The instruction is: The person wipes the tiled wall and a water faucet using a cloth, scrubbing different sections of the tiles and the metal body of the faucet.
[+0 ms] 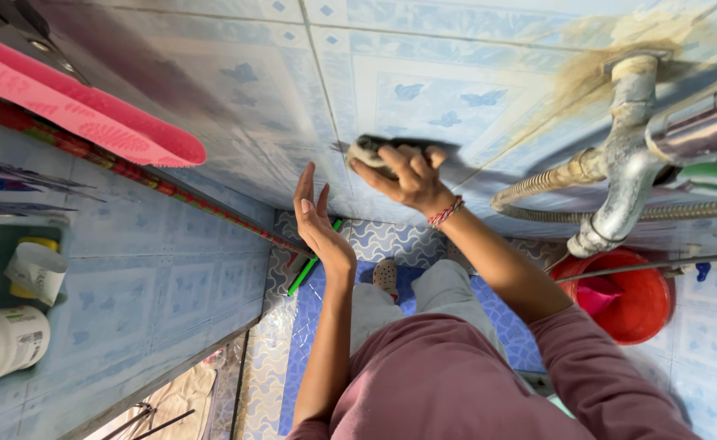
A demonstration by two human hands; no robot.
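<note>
Patterned tiled floor (265, 383), blue mat (305, 342), red bucket (648, 305) on it

Left hand (319, 220) raised, open, fingers straight and together, palm facing the right arm, touching nothing. Right hand (407, 175) higher, fingers curled shut in a grip, wrist bent, a braided band on it. Both forearms bare, sleeves at elbows.

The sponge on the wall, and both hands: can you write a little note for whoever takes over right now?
Right hand: grips the sponge, pressed flat on the blue tiled wall.
Left hand: open, holding nothing, close to the wall beside the sponge.
Nearby: metal tap pipes and hose to the right, red bucket on the floor.
Done: cannot tell from the tiles here.
Left: brown stain around the pipe fitting is untouched.
</note>
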